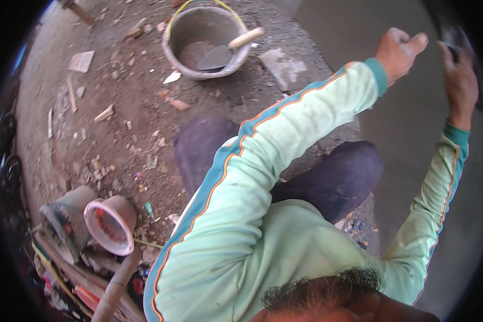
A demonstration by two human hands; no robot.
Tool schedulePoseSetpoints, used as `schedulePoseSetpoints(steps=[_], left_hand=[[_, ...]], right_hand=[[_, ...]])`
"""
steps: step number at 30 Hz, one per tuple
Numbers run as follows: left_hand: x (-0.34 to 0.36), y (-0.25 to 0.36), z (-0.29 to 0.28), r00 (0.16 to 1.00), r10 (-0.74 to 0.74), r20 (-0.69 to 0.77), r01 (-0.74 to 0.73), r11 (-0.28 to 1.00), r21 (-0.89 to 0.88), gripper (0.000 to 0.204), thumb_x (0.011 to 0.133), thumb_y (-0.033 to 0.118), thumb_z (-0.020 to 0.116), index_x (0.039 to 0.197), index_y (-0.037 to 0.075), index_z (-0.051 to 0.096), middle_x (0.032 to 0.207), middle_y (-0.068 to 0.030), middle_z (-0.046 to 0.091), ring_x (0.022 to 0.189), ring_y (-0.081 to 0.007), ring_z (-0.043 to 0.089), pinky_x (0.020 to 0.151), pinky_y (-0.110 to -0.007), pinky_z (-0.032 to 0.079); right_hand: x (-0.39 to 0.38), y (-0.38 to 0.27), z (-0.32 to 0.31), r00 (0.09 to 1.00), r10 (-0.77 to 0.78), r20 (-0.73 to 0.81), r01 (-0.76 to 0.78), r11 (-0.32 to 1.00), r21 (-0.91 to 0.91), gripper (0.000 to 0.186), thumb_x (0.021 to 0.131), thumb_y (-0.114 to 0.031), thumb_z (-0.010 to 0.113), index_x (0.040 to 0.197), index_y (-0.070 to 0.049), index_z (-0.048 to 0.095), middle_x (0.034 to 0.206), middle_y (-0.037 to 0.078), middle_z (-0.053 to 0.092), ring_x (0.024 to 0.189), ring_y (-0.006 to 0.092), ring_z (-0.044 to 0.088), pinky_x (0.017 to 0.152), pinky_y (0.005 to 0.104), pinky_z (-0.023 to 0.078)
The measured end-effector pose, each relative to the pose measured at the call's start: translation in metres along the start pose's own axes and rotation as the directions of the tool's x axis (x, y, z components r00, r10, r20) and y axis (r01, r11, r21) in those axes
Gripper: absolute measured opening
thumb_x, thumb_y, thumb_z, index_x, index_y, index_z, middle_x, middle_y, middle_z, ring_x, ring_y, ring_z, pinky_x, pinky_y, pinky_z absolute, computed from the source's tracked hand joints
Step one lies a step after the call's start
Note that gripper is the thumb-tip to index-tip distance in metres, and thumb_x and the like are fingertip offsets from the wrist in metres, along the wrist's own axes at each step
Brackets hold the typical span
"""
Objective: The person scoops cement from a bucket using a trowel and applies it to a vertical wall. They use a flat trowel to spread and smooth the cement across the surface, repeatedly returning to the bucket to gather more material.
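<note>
My left hand (400, 56) is raised over smooth grey wet-looking mortar (354, 32), its fingers curled in and the thumb side toward the right. Whatever it may hold is hidden. Farther right, near the picture's rim, my right hand (460, 83) is closed round a dark, blurred tool (451, 32); its kind is not clear. A grey bucket (172, 56) with a yellow handle stands on the ground at the upper middle. Inside it rests a trowel (217, 58), its wooden handle leaning over the right rim.
My bent knees (333, 174) are beside the mortar's edge. Dirt ground (129, 102) strewn with broken tile and brick bits spreads to the left. A pinkish pail (129, 214), a second bucket (80, 198) and a bamboo pole (115, 287) are at the lower left.
</note>
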State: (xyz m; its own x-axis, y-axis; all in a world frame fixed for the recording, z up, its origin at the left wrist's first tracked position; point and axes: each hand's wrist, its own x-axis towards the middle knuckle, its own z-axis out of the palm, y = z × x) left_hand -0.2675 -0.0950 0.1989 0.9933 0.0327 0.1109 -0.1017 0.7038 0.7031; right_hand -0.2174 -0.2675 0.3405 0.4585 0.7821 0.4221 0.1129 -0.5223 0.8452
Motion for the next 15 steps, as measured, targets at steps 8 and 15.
schedulePoseSetpoints(steps=[8, 15], left_hand=[[0.037, 0.129, -0.213, 0.984, 0.148, -0.096, -0.128, 0.974, 0.189, 0.03, 0.102, 0.026, 0.05, 0.105, 0.002, 0.066, 0.1, -0.0142, 0.07, 0.091, -0.0255, 0.067, 0.073, -0.046, 0.055], [-0.052, 0.222, -0.359, 0.496, 0.354, -0.793, -0.142, 0.934, 0.328, 0.034, 0.096, 0.029, 0.055, 0.119, 0.003, 0.056, 0.099, -0.0175, 0.068, 0.08, -0.0311, 0.068, 0.06, -0.041, 0.057]], right_hand=[[0.115, -0.239, -0.088, 0.828, 0.207, -0.521, 0.323, 0.584, 0.745, 0.075, 0.08, -0.023, 0.075, 0.147, -0.007, 0.046, 0.109, 0.001, 0.068, 0.101, 0.018, 0.063, 0.087, 0.0379, 0.041], [0.088, -0.42, -0.029, 0.945, 0.122, -0.305, 0.243, 0.366, 0.898, 0.035, 0.087, -0.026, 0.063, 0.119, -0.012, 0.064, 0.115, 0.005, 0.068, 0.111, 0.0237, 0.063, 0.093, 0.0433, 0.047]])
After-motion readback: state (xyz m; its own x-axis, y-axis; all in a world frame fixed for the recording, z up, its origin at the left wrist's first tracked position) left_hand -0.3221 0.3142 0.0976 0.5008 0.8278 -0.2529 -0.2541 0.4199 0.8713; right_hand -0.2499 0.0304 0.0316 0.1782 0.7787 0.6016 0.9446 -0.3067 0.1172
